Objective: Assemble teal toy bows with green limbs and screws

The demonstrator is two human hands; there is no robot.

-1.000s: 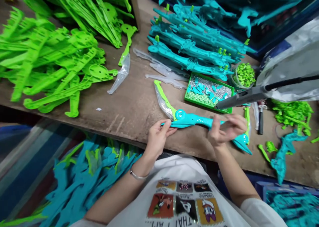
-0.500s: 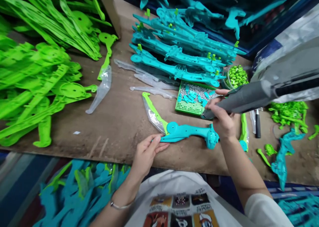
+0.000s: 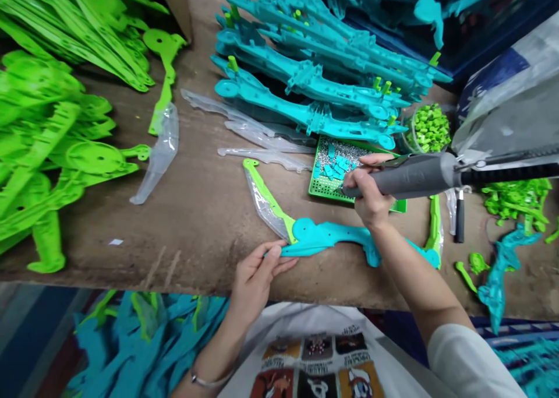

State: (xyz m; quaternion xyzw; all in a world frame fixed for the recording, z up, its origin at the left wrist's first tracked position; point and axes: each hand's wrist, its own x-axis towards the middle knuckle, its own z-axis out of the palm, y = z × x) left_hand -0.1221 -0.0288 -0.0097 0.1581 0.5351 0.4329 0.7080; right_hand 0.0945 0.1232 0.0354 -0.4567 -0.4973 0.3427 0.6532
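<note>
Two heaps of green parts [image 3: 96, 159] crowd the upper left and left edge of the frame, and a loose green-and-clear piece [image 3: 161, 147] lies just right of them on the desk [image 3: 196, 229]. At lower centre your left hand [image 3: 253, 275] has its grip clamped on the pointed left tip of the turquoise body [image 3: 325, 238], which lies mid-frame, a green-and-clear arm [image 3: 271, 200] meeting its left end. Pinned only at that tip, the body could swivel if something presses its far end, and the arm might shift with it. Right of centre, your right hand [image 3: 371, 203] has its grip wrapped around the front of the grey tool [image 3: 414, 173]. Its tip is over the green tray [image 3: 323, 187]; whether it touches anything there you cannot tell. A knock could scatter the tray's small silver bits [image 3: 325, 148]. Your right forearm [image 3: 417, 270] crosses above the body's right half, so dipping it could drag the body askew. Farther right, a careless upward swing of the tool could topple the tub of green pegs [image 3: 430, 129].
</note>
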